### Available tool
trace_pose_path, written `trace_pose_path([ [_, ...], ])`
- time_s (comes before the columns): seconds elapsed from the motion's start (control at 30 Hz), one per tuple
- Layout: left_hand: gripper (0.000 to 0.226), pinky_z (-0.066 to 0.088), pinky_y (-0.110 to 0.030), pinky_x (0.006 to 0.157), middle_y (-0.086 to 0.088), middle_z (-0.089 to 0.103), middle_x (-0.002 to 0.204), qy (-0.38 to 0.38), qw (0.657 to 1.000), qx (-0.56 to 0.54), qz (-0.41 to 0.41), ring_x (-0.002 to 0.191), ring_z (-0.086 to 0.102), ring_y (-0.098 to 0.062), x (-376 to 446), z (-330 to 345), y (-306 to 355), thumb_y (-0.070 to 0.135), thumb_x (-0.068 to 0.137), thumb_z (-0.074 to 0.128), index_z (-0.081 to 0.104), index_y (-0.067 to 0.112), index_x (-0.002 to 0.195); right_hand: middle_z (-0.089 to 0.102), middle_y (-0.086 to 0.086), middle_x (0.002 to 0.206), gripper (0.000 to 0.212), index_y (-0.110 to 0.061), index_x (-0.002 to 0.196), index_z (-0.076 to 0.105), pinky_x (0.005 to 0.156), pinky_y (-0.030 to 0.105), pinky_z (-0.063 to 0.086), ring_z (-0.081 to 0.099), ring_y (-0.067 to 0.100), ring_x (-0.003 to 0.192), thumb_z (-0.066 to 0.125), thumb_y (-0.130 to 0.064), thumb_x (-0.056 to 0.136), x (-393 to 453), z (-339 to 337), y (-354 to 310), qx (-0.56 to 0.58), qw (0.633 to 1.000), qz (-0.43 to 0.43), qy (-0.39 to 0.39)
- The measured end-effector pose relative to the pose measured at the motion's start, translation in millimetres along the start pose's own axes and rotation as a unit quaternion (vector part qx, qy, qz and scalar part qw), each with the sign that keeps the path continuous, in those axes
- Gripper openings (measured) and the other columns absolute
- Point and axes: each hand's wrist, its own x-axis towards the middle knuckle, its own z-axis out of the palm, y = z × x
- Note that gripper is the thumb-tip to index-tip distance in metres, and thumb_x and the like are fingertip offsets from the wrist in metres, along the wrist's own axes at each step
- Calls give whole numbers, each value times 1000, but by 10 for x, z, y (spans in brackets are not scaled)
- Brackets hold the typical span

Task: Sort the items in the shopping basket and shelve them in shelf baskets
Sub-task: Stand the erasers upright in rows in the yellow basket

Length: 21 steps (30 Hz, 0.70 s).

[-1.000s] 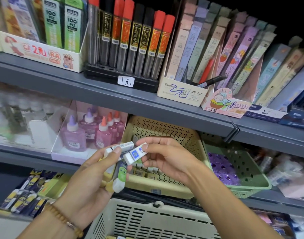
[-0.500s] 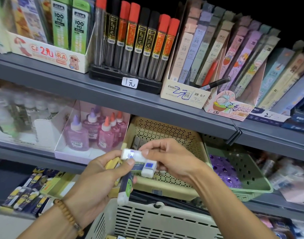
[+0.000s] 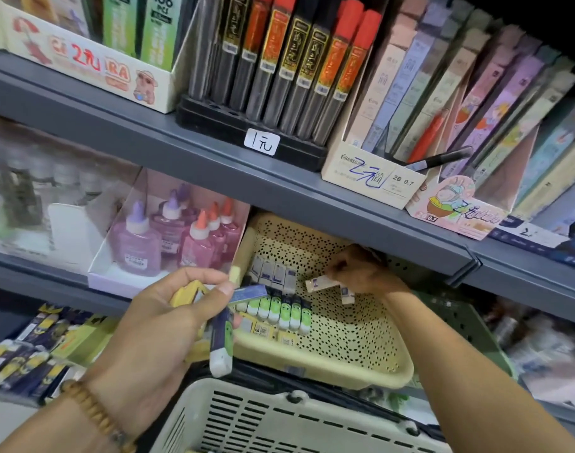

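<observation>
Hidden: the shopping basket [image 3: 279, 420] is cut off at 6 o'clock; blurred bottles at 9 o'clock cannot be made out.
Right hand [image 3: 361, 273]: reaches into the yellow basket [image 3: 361, 371] on the shelf [image 3: 214, 165], pinching a white eraser [image 3: 322, 284]; a second eraser [image 3: 347, 295] hangs just under its fingers.
Left hand [image 3: 168, 322]: at 7 o'clock of the yellow basket, grips several erasers [image 3: 220, 348] above the shopping basket.
Rows: erasers stand inside the yellow basket between the hands.

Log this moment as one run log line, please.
step: shelving erasers | right hand: holds erasers over yellow basket | left hand: holds more
</observation>
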Motion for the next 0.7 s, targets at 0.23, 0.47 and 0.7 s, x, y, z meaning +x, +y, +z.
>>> trace_pose_path([
  [0.23, 11, 48, -33, 62, -24, 70, 81, 7, 1000, 10, 6, 71, 69, -28, 14, 37, -5, 20, 69, 73, 70, 16, 79, 69, -8, 102, 6, -30, 87, 70, 90, 23, 44, 60, 10, 98, 71, -24, 88, 211, 99, 26, 140, 990, -3, -6],
  [0.47, 3, 48, -32, 64, -16, 70, 76, 18, 1000, 4, 1, 68, 70, -25, -1, 61, -13, 13, 79, 71, 71, 15, 79, 68, -2, 113, 11, -26, 92, 74, 93, 28, 52, 62, 16, 101, 72, -17, 87, 193, 191, 129, 155, 987, 43, -11],
  [0.7, 2, 47, -32, 61, -23, 68, 75, 16, 1000, -3, 5, 67, 69, -26, -18, 16, 13, 12, 80, 70, 70, 13, 78, 62, 3, 125, 22, -23, 115, 64, 89, 26, 46, 59, 21, 108, 55, -22, 95, 28, 289, 59, 29, 997, 42, 59],
])
